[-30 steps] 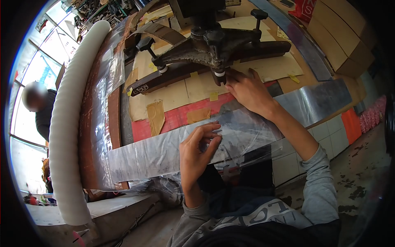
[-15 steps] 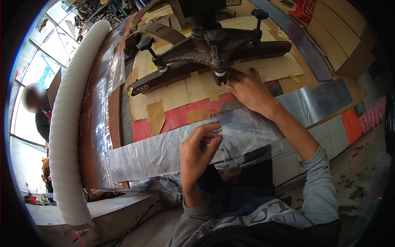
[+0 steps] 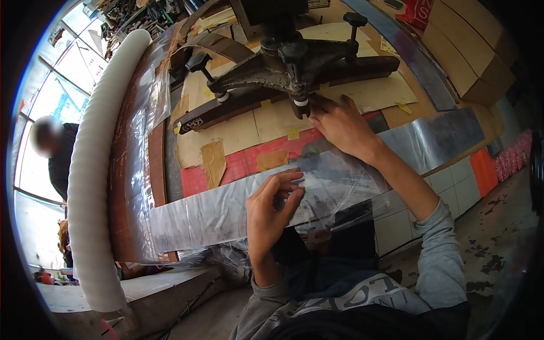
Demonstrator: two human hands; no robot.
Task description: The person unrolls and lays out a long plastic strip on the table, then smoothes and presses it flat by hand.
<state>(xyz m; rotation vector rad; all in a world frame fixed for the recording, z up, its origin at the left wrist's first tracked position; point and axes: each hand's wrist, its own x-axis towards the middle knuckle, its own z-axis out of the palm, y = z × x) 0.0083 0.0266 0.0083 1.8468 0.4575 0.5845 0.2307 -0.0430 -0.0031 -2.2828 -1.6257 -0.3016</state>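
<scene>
My left hand (image 3: 272,207) hovers over the clear plastic sheet (image 3: 195,221) at the near edge, fingers loosely curled, thumb apart, nothing visible between them. Beside the fork-ended foot of a black metal clamp frame (image 3: 297,71), my right hand (image 3: 344,129) rests with fingers spread on the cream sheet (image 3: 243,124); some fingertips are hidden near the foot. A dark bar (image 3: 198,118) lies under the frame, across the cream sheet. Red material (image 3: 241,160) with brown tape pieces (image 3: 214,161) shows between the cream sheet and the plastic.
A white foam roll (image 3: 93,175) stands along the left side. Cardboard boxes (image 3: 464,51) and a red bag (image 3: 418,12) are at the upper right. A person (image 3: 59,153) is beyond the roll. Pink material (image 3: 513,156) lies at the right.
Both hands keep nearly the same pose and place. The view has shifted very slightly. The person at the left has changed posture, with an arm no longer raised as half a second ago.
</scene>
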